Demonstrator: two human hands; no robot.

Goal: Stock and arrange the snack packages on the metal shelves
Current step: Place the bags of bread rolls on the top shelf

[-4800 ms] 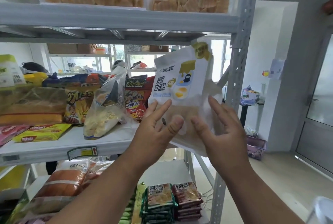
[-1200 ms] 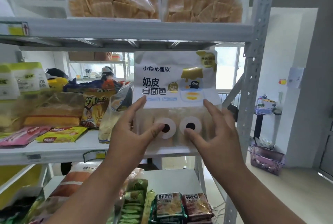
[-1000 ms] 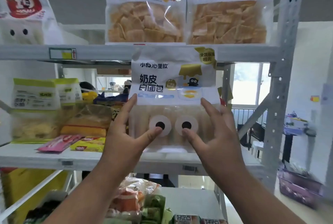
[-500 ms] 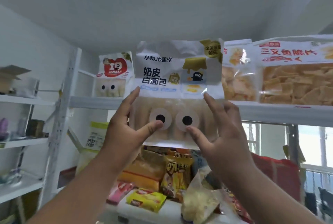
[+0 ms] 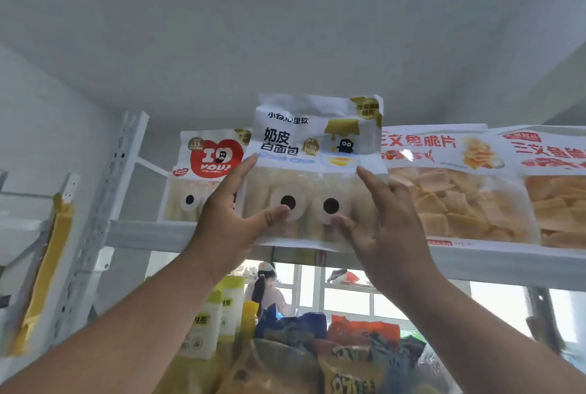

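I hold a white bread bag [image 5: 312,146] with two cartoon eyes upright at the front edge of the top metal shelf [image 5: 152,236]. My left hand [image 5: 233,212] grips its left side, thumb on the front near one eye, fingers behind. My right hand [image 5: 385,228] grips the right side the same way. The bag stands between a similar bag with a red heart [image 5: 206,165] on its left and a bag of orange crisps [image 5: 444,187] on its right. I cannot tell whether its base rests on the shelf.
A second crisp bag [image 5: 558,190] stands further right on the top shelf. The shelf below holds yellow-green bags [image 5: 218,314] and mixed snack packs [image 5: 348,349]. A white perforated upright [image 5: 104,209] stands at left. Behind the rack, a person [image 5: 264,292] by windows.
I lifted the bread bag from the middle shelf level up to the top shelf. My view tilted upward. Both hands kept their hold on the bag.
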